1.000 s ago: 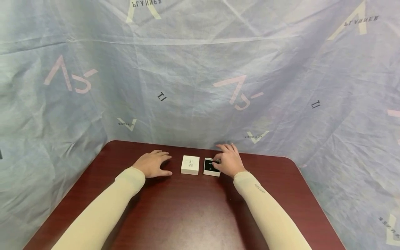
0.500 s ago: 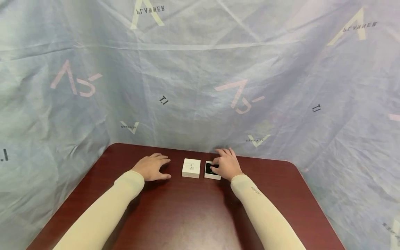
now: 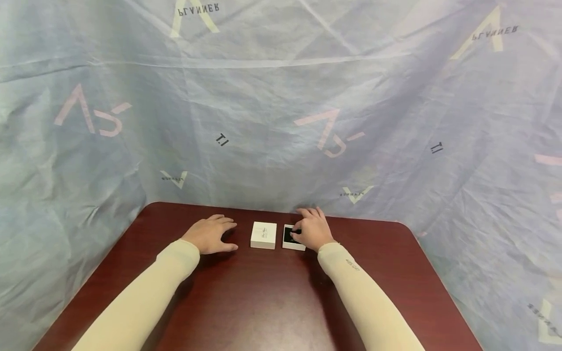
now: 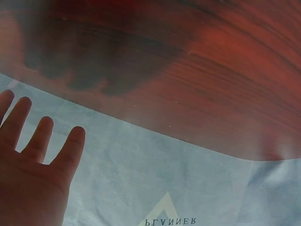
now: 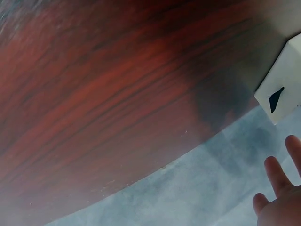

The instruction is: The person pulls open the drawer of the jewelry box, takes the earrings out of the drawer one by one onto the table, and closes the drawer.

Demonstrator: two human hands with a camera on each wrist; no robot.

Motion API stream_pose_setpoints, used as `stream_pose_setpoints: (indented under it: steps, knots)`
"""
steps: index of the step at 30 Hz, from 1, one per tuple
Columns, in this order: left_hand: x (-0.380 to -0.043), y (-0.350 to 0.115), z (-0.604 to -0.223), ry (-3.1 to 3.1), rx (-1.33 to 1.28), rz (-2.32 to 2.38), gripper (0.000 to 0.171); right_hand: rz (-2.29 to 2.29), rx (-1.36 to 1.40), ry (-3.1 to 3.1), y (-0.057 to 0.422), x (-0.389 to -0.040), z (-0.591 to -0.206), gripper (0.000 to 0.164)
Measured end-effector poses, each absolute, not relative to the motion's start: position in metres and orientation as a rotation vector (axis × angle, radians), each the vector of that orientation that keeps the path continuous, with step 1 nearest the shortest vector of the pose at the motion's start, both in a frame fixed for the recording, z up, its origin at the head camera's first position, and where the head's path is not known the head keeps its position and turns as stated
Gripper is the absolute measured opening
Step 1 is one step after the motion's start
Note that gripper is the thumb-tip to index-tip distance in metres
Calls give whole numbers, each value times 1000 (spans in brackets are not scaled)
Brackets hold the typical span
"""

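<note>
The black-lined box (image 3: 293, 246) is set on the table (image 3: 263, 302), left of the right hand's (image 3: 315, 233) palm and partly covered by its thumb and forefinger; no clear long axis is shown. Whether anything is pinched there cannot be told. The left hand (image 3: 210, 235), farther off, is held empty, fingers spread, with a white box (image 3: 263, 235) between.

Lid (image 3: 263, 235) lies left of box (image 3: 292, 246) on table (image 3: 263, 297).
</note>
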State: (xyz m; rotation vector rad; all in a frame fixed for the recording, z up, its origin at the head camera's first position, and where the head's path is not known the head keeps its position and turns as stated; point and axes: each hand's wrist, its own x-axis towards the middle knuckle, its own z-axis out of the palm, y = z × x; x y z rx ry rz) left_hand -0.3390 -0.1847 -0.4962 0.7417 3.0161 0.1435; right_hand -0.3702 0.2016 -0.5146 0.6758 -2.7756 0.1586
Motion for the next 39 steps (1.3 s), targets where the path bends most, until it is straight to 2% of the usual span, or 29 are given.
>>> stream_pose_setpoints:
  steps: [22, 39]
  knots:
    - [-330, -180, -487, 3025, 731, 151, 82, 193, 601, -2864, 190, -371, -510, 9]
    - [-329, -180, -490, 3039, 747, 144, 83, 138, 745, -2678, 191, -369, -519, 10]
